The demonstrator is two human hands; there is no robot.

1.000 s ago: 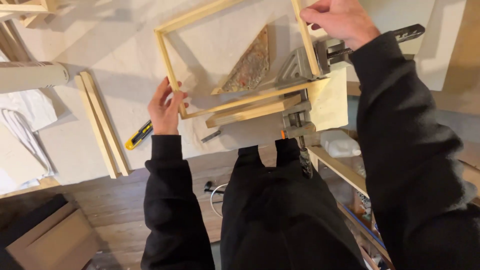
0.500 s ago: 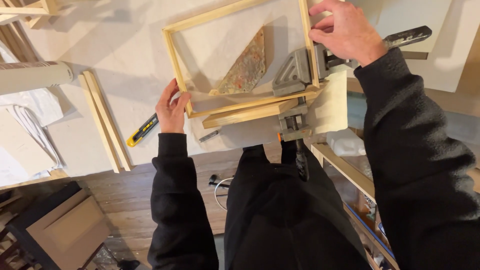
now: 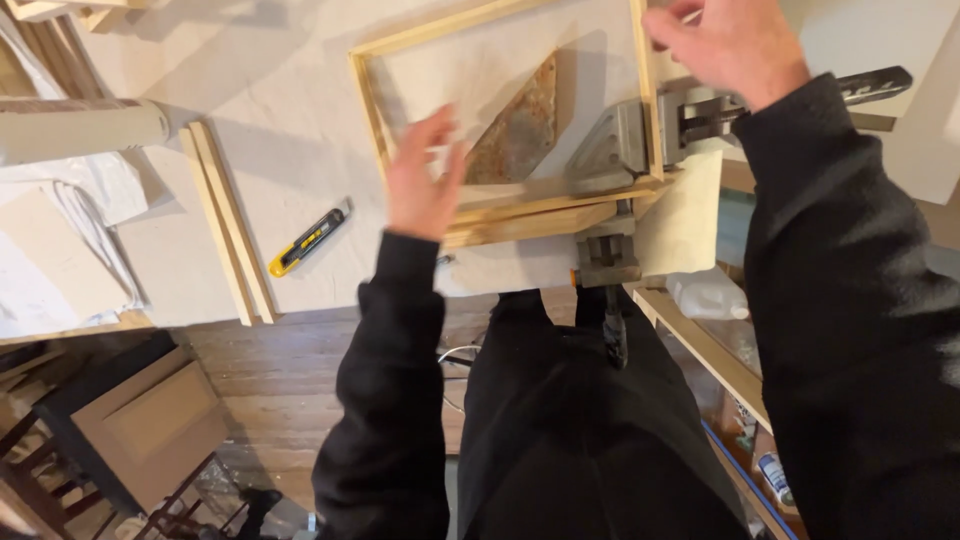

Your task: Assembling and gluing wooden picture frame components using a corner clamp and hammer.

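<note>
Your left hand (image 3: 425,175) has come off the near rail of the wooden frame (image 3: 505,205) and now hovers over it, fingers spread, holding nothing. Your right hand (image 3: 735,45) has lifted from the frame's right side; open, empty, above the corner clamp (image 3: 625,140). The frame lies flat on the pale surface (image 3: 270,120), its near right corner in that clamp, so it stays put without you. Inside it, a rusty triangular plate (image 3: 520,130). Left: yellow utility knife (image 3: 307,241), loose wood strips (image 3: 228,235).
</note>
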